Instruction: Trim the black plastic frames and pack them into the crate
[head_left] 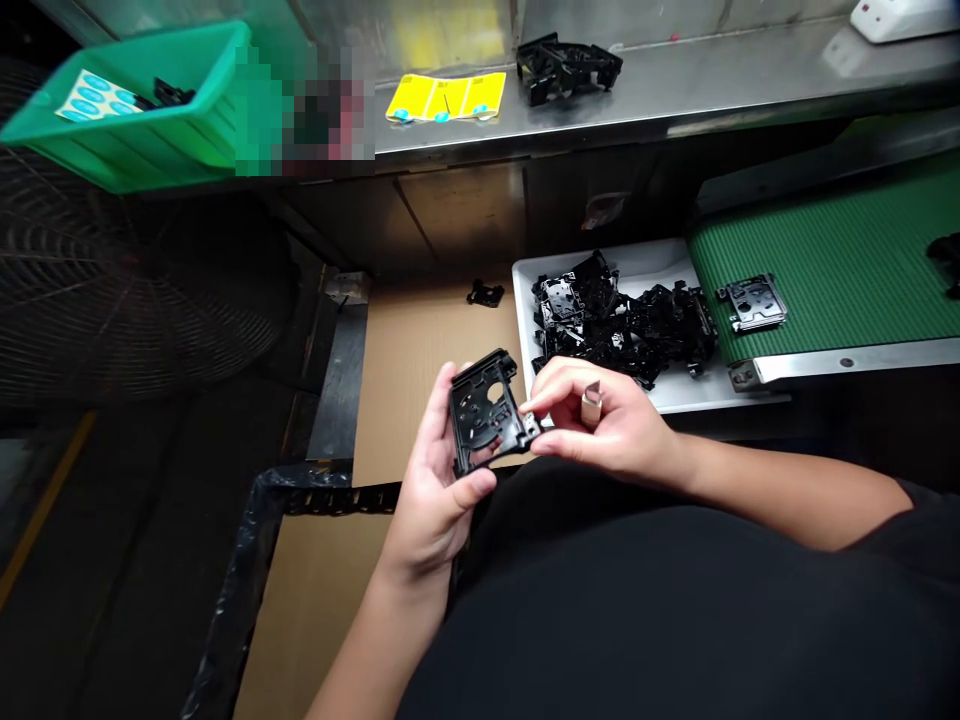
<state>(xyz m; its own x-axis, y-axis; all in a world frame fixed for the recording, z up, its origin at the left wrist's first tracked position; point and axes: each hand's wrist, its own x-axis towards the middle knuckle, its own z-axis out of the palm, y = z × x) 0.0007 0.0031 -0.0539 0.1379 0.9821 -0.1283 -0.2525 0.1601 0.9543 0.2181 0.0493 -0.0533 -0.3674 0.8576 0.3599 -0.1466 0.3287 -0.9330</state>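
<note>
A black plastic frame part (480, 415) with cut-outs is held tilted above the brown cardboard. My left hand (442, 490) grips it along its left and lower edges, thumb at the bottom corner. Thumb and fingers of my right hand (592, 415) pinch the right corner of the same part, by a small light-coloured piece. A metal-coloured object (592, 404) sits at a finger of my right hand. Beyond the hands, a white tray (529, 267) holds a pile of black parts (660, 325). One small black part (485, 293) lies on the cardboard (405, 350).
On the right, a green conveyor belt (840, 270) carries a black and silver part (756, 302). The steel shelf (697, 90) behind holds a black assembly (568, 68), yellow labels (446, 97) and a green bin (172, 140). A large fan (135, 260) stands at left.
</note>
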